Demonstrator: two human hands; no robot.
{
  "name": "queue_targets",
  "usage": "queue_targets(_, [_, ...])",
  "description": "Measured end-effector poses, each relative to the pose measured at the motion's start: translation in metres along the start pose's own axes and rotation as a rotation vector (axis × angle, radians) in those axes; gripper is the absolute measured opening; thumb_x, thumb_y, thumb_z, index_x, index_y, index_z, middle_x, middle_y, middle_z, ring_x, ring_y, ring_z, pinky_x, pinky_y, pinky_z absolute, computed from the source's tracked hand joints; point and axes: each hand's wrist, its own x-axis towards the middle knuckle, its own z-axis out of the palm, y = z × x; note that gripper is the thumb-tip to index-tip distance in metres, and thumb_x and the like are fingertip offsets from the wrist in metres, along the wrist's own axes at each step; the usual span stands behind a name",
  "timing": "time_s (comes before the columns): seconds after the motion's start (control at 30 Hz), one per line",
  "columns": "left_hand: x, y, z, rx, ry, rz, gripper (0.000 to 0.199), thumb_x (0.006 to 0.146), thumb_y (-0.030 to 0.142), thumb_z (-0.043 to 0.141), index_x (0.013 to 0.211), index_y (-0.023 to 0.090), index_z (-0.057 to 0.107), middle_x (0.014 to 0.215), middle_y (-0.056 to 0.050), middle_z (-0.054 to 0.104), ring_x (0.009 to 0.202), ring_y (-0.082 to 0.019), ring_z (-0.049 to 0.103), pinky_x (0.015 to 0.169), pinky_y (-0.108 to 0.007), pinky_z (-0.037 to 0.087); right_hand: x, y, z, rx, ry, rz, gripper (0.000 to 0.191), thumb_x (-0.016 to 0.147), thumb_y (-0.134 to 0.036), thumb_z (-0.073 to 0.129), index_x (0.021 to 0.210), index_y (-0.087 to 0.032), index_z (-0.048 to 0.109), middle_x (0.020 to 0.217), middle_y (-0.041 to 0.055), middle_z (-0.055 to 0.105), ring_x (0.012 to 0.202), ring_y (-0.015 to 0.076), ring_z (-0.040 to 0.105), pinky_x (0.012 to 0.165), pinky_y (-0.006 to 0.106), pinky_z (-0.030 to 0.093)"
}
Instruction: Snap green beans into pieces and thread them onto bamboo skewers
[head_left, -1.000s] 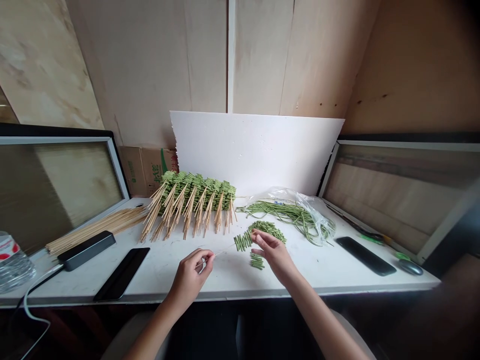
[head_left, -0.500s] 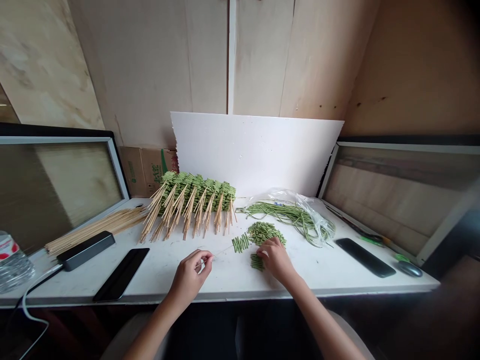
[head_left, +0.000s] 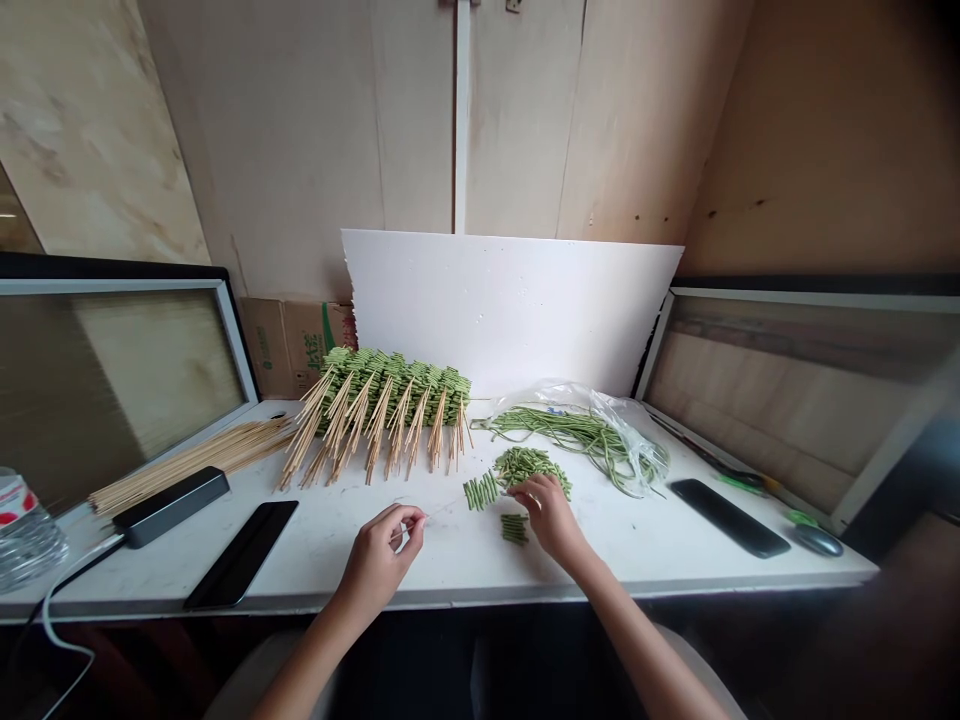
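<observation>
My left hand (head_left: 388,545) pinches a thin wooden skewer (head_left: 442,507) that points right and carries a row of cut green bean pieces (head_left: 481,491). Beside the row's right end is my right hand (head_left: 550,512), its fingers pinched; what they hold, if anything, is too small to make out. Just behind it lies a heap of cut bean pieces (head_left: 525,464). A small neat group of pieces (head_left: 514,528) rests on the white table (head_left: 465,570) in front. Many filled skewers (head_left: 397,390) are stacked at the back left.
Bare skewers (head_left: 202,458), a black box (head_left: 172,505) and a dark phone (head_left: 244,553) lie left, near a bottle (head_left: 26,530). Long beans (head_left: 559,428) in a clear bag, another phone (head_left: 729,517) and a mouse (head_left: 819,540) are on the right.
My right hand has moved from the small group of pieces up to the right end of the skewered row. The left hand has barely moved.
</observation>
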Motion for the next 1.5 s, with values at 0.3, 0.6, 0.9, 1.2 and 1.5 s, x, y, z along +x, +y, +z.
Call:
queue_targets(0.3, [0.001, 0.004, -0.002, -0.033, -0.014, -0.007, 0.021, 0.099, 0.034, 0.055, 0.093, 0.019, 0.067, 0.080, -0.003, 0.063, 0.063, -0.013, 0.051, 0.061, -0.021, 0.048, 0.006, -0.032, -0.018, 0.871, -0.101, 0.451, 0.044, 0.072, -0.055, 0.086, 0.098, -0.020, 0.078, 0.095, 0.0075, 0.076, 0.092, 0.0234, 0.068, 0.073, 0.031, 0.051])
queue_targets(0.6, [-0.001, 0.006, 0.000, -0.051, -0.025, -0.008, 0.019, 0.098, 0.033, 0.056, 0.093, 0.019, 0.068, 0.078, -0.003, 0.062, 0.061, -0.012, 0.050, 0.059, -0.021, 0.047, 0.008, -0.044, -0.019, 1.030, -0.012, 0.513, 0.035, 0.073, -0.054, 0.086, 0.089, -0.024, 0.079, 0.097, 0.0076, 0.079, 0.101, 0.0272, 0.072, 0.077, 0.034, 0.057])
queue_targets(0.9, [-0.002, 0.004, 0.002, -0.057, -0.032, -0.009, 0.019, 0.098, 0.033, 0.057, 0.093, 0.018, 0.068, 0.078, -0.002, 0.062, 0.060, -0.012, 0.049, 0.057, -0.021, 0.046, 0.005, -0.047, -0.014, 1.031, -0.021, 0.522, 0.034, 0.073, -0.051, 0.086, 0.089, -0.021, 0.080, 0.101, 0.0103, 0.081, 0.103, 0.0279, 0.074, 0.075, 0.032, 0.058])
queue_targets(1.2, [-0.003, 0.004, 0.003, -0.061, -0.043, -0.011, 0.022, 0.099, 0.035, 0.056, 0.092, 0.018, 0.069, 0.079, -0.003, 0.064, 0.059, -0.012, 0.049, 0.056, -0.021, 0.046, 0.004, -0.050, -0.012, 0.991, -0.005, 0.514, 0.033, 0.073, -0.053, 0.085, 0.086, -0.023, 0.081, 0.098, 0.0108, 0.081, 0.099, 0.0299, 0.075, 0.075, 0.036, 0.057])
queue_targets(1.5, [-0.003, 0.008, 0.000, -0.032, -0.047, 0.011, 0.022, 0.099, 0.034, 0.055, 0.091, 0.019, 0.069, 0.084, -0.005, 0.067, 0.062, -0.013, 0.051, 0.058, -0.021, 0.046, 0.002, -0.047, -0.010, 0.951, 0.021, 0.512, 0.030, 0.074, -0.051, 0.085, 0.083, -0.023, 0.082, 0.094, 0.0105, 0.081, 0.096, 0.0286, 0.075, 0.079, 0.037, 0.056])
